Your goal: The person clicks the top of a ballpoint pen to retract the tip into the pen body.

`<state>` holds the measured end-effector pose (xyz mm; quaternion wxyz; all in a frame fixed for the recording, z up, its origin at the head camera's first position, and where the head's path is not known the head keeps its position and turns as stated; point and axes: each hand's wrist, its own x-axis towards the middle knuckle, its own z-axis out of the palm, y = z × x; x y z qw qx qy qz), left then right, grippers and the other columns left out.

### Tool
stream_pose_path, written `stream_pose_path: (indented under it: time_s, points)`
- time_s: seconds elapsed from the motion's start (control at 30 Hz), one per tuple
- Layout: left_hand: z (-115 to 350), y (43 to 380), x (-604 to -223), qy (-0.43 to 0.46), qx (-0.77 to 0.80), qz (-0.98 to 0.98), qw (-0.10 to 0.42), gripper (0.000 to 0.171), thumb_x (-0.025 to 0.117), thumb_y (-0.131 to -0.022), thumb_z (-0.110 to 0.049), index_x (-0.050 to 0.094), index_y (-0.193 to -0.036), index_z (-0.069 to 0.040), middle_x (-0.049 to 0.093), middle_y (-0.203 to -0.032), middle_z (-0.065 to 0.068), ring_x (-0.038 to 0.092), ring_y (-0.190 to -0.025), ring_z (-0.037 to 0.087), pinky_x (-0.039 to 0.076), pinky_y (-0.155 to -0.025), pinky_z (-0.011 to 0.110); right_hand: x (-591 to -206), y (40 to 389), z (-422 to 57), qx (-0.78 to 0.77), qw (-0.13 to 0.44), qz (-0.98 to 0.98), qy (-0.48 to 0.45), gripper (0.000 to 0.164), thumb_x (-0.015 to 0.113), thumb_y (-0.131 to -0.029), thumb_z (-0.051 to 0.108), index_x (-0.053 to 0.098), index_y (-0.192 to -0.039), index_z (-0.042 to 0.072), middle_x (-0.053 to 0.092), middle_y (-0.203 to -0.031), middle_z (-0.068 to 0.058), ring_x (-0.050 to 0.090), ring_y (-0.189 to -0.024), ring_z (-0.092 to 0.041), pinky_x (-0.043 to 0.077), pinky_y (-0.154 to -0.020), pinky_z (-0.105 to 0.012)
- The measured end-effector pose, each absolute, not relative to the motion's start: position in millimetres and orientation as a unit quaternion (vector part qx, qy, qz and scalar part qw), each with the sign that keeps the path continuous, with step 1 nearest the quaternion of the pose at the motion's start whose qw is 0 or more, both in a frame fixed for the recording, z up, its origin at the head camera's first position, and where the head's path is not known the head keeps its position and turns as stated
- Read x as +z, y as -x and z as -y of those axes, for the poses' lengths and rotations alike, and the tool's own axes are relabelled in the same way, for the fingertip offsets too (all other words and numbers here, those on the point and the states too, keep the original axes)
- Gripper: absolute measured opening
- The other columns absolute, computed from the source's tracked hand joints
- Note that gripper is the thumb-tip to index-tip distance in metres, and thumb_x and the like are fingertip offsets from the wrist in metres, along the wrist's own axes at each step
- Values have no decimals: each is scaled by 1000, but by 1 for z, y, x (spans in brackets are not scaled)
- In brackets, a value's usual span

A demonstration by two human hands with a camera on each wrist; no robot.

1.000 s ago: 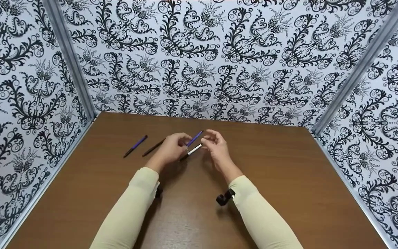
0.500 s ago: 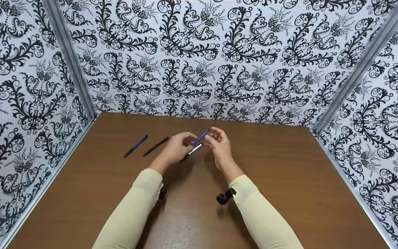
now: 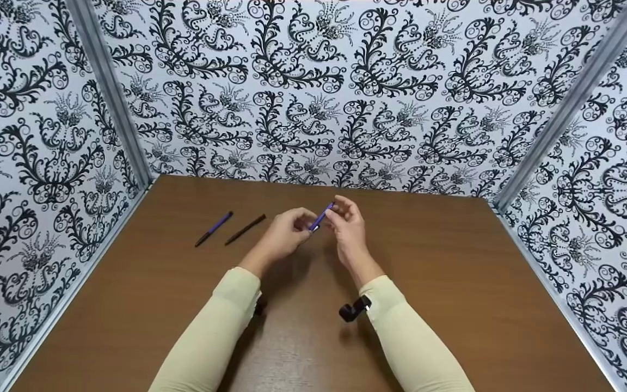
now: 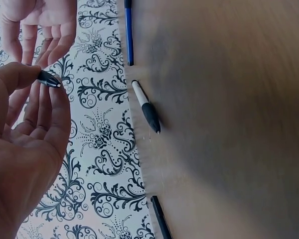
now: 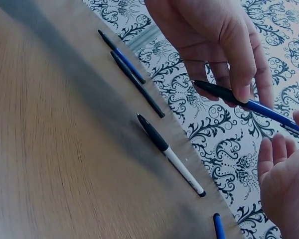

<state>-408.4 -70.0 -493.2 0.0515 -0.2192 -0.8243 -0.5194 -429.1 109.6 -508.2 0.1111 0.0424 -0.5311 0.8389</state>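
Note:
A blue pen with a black grip (image 5: 269, 112) is held up in the air between both hands, tilted in the head view. My left hand (image 3: 283, 234) pinches it near the black grip with thumb and fingers. My right hand (image 3: 350, 228) has thumb and fingers at its other end, pinching it there. In the left wrist view, the pen's black tip (image 4: 50, 78) pokes out from the left fingers. Beneath the hands a white pen with a black grip (image 5: 182, 167) lies on the table, mostly hidden in the head view.
To the left on the brown table (image 3: 145, 294) lie a black pen (image 3: 245, 230) and a blue-and-black pen (image 3: 214, 228). Another blue pen (image 4: 129, 37) lies beyond the white one. Patterned white walls (image 3: 313, 109) enclose the table's back and sides.
My left hand has moved slightly right and away with the blue pen, uncovering the black pen and covering most of the white one. The right thumb and fingers have come onto the pen's end.

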Motion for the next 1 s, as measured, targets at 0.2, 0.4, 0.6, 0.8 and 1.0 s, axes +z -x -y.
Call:
stream_pose_path:
  time_s: [0.2,0.4,0.6,0.8,1.0]
  points:
    - [69,409,-496,237,-520,818,61,30,70,-97,10,74,-124,-2,76,-108,10,71,-97,23,61,-91,42,-507,427,-107,840,119,527,-45,45,68,-97,-18,62,-139,-4,64,-112,-8,64,-97,-17,63,-86,-34]
    - [67,409,-497,235,-522,818,60,31,71,-98,9,74,-126,-2,76,-109,10,70,-99,23,61,-91,40,-506,426,-104,845,123,519,-49,47,69,-95,-21,64,-138,-3,66,-110,-10,65,-99,-18,63,-82,-29]
    - [66,408,-495,232,-525,817,63,32,71,-97,10,74,-127,-2,75,-109,10,69,-98,22,61,-91,40,-507,428,-103,843,135,518,-58,49,69,-93,-23,62,-138,-7,67,-108,-9,65,-97,-17,63,-81,-28]
    - [63,407,-493,235,-521,818,71,32,70,-96,10,74,-126,-2,75,-109,11,69,-96,22,60,-91,40,-507,428,-104,840,144,519,-60,55,69,-92,-25,55,-144,-13,69,-105,-6,67,-95,-15,63,-80,-28]
    - [62,408,-495,232,-524,816,72,32,71,-96,10,74,-125,-2,75,-109,11,70,-97,22,61,-91,40,-506,428,-105,841,150,516,-61,47,71,-91,-24,65,-134,-7,69,-109,-17,68,-94,-17,64,-80,-29]
